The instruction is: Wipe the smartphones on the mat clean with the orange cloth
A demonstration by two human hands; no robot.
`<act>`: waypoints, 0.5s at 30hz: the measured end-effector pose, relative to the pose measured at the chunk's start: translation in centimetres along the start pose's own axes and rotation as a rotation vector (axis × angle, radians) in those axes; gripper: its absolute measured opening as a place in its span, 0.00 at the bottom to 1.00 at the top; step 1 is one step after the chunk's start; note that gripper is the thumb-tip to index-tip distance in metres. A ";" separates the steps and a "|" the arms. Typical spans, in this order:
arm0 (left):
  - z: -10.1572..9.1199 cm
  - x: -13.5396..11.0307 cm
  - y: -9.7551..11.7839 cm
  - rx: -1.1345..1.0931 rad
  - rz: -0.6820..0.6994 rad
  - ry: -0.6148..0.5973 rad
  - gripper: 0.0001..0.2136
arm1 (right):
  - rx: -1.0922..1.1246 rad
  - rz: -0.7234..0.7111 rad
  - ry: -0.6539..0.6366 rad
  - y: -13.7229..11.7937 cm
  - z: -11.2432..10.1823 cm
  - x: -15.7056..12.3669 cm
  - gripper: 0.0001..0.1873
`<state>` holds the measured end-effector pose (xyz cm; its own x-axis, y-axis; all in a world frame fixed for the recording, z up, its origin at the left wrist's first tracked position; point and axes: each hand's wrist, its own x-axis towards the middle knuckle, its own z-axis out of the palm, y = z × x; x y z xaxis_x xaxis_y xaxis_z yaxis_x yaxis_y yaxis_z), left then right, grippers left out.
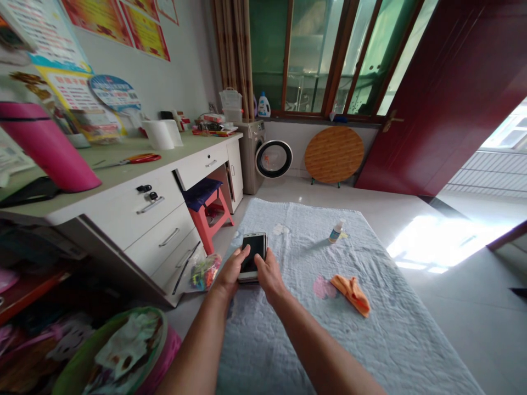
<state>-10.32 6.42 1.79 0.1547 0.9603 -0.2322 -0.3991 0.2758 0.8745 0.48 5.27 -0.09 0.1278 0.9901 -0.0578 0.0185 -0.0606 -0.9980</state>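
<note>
A stack of smartphones (pixel 253 255), the top one white-framed with a dark screen, is gripped between my two hands above the light blue quilted cover (pixel 296 340). My left hand (pixel 233 269) closes on its left side, the thumb lying on the top phone's face. On the opposite side my right hand (pixel 269 271) grips it too, thumb on the screen. How many phones lie beneath is hidden. Off to the right on the cover are a small spray bottle (pixel 335 232), standing upright, and a crumpled orange cloth (pixel 352 295).
Along the left runs a white desk (pixel 135 219) bearing a pink flask (pixel 45 148), scissors (pixel 140 158) and a paper roll (pixel 160 135). A red stool (pixel 209 214) and a waste basket (pixel 162 351) stand near it. The washing machine (pixel 252 159) has its door open.
</note>
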 end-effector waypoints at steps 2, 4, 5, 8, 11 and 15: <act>0.0 -0.2 0.1 0.011 0.000 -0.019 0.23 | -0.037 0.022 0.039 -0.1 0.0 -0.2 0.17; -0.1 -0.4 0.2 0.020 0.001 -0.036 0.23 | -0.068 0.034 0.057 -0.3 0.0 -0.4 0.17; -0.1 -0.5 0.2 0.024 0.004 -0.043 0.23 | -0.078 0.033 0.064 -0.4 0.0 -0.5 0.16; -0.2 -0.8 0.2 0.043 0.015 -0.055 0.25 | -0.072 0.012 0.062 -0.6 0.0 -0.6 0.17; -0.4 -0.8 0.1 0.067 0.026 -0.065 0.25 | -0.046 0.010 -0.001 -0.8 -0.3 -0.7 0.19; -1.1 -0.1 -0.2 0.064 0.110 -0.016 0.25 | -0.098 -0.007 -0.021 -0.5 -2.0 -0.7 0.21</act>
<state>-11.27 6.36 1.13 0.1281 0.9836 -0.1266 -0.3562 0.1648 0.9198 2.40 4.34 0.49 0.1069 0.9929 -0.0522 0.1167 -0.0647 -0.9911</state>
